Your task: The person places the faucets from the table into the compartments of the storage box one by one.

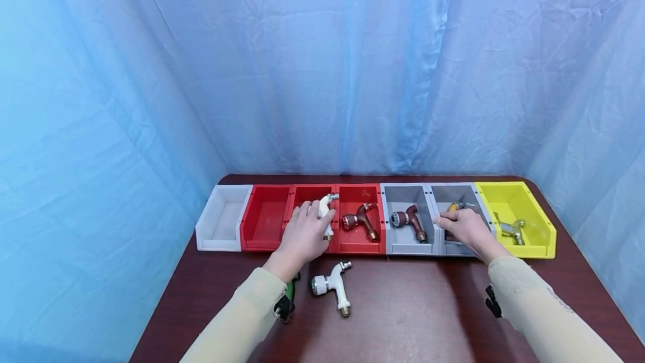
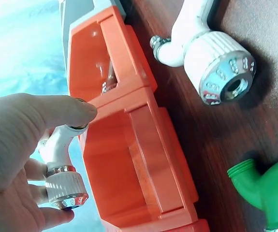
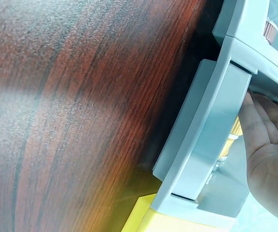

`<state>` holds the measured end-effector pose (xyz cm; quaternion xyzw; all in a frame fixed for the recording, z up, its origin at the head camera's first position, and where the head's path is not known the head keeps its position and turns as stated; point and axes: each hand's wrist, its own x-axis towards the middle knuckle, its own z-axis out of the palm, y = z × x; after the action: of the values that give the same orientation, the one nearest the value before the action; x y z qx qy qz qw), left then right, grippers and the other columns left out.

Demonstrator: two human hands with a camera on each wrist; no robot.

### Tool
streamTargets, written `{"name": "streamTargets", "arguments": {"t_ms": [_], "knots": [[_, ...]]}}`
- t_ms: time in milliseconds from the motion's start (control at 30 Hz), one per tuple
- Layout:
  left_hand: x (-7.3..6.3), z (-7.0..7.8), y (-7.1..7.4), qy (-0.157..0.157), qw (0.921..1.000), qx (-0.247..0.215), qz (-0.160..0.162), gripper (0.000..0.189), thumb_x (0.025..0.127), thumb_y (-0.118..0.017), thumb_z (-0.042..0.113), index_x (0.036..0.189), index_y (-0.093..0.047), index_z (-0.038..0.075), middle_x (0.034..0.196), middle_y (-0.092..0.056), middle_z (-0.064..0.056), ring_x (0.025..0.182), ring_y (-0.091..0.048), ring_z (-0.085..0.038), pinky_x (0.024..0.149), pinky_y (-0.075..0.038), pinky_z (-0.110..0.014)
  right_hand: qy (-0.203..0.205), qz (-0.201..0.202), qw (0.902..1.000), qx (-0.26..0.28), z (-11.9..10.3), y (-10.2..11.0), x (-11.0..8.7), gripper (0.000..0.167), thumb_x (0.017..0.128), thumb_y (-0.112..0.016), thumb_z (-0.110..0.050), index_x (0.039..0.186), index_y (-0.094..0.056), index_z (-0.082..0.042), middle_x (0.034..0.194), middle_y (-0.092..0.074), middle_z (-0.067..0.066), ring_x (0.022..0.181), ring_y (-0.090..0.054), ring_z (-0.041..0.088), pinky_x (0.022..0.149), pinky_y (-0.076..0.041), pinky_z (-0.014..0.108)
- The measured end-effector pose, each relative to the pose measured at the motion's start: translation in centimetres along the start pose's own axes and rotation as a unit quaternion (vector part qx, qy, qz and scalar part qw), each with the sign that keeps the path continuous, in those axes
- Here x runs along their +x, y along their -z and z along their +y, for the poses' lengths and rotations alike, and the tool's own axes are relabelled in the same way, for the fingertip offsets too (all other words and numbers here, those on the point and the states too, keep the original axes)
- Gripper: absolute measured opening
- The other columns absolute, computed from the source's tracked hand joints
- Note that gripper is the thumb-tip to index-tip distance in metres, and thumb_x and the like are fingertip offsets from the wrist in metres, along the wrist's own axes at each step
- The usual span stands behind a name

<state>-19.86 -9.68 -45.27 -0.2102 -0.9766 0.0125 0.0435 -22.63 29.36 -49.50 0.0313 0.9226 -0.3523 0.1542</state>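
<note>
A white faucet (image 2: 61, 150) is in my left hand (image 1: 304, 231), gripped between thumb and fingers. The hand is over a red bin (image 2: 124, 169), whose inside shows bare in the left wrist view. Reaching into the right-hand grey bin (image 3: 211, 130), my right hand (image 1: 466, 227) has its thumb beside the divider and its fingers bent loosely down inside. A faucet with a yellow handle (image 1: 453, 206) lies in that bin, partly covered by the hand. A second white faucet (image 1: 335, 287) lies on the table below the bins. Near it, a green faucet (image 2: 274, 193) is half hidden by my left sleeve in the head view.
Several bins stand in a row along the table's back. Brown faucets lie in a red bin (image 1: 360, 245) and the left grey bin (image 1: 410, 248). The yellow bin (image 1: 534, 251) holds a metallic faucet (image 1: 514, 231). At the left end is a white bin (image 1: 219, 242). Blue curtains (image 1: 327, 71) surround the table.
</note>
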Motion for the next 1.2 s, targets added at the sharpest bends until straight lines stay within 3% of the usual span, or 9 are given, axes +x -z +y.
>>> {"name": "streamTargets", "arguments": {"t_ms": [433, 833, 1200], "knots": [[1.2, -0.9, -0.8, 0.036, 0.9993, 0.0, -0.01, 0.069, 0.082, -0.083, 0.029, 0.146, -0.056, 0.022, 0.139, -0.05, -0.018, 0.134, -0.044, -0.037, 0.115, -0.039, -0.056, -0.005, -0.004, 0.9999, 0.009, -0.1, 0.0, -0.1, 0.067, 0.104, -0.055, -0.049, 0.147, -0.05, 0.003, 0.144, -0.052, 0.031, 0.127, -0.054, 0.045, 0.098, -0.052, 0.056], [2.0, -1.4, -1.2, 0.043, 0.9989, 0.016, 0.007, 0.067, 0.084, -0.081, 0.028, 0.146, -0.056, 0.021, 0.142, -0.049, -0.019, 0.133, -0.045, -0.037, 0.112, -0.042, -0.054, -0.001, -0.001, 1.0, 0.005, -0.1, 0.0, -0.1, 0.067, 0.104, -0.054, -0.049, 0.147, -0.05, 0.003, 0.145, -0.051, 0.032, 0.129, -0.052, 0.046, 0.1, -0.05, 0.058], [2.6, -1.5, -1.8, 0.054, 0.9981, 0.029, -0.01, 0.064, 0.087, -0.079, 0.029, 0.146, -0.055, 0.021, 0.143, -0.049, -0.02, 0.133, -0.044, -0.038, 0.114, -0.04, -0.056, 0.005, 0.004, 1.0, 0.007, 0.1, -0.1, -0.1, 0.064, 0.105, -0.055, -0.046, 0.145, -0.052, 0.003, 0.143, -0.053, 0.031, 0.127, -0.054, 0.043, 0.098, -0.052, 0.055]]}}
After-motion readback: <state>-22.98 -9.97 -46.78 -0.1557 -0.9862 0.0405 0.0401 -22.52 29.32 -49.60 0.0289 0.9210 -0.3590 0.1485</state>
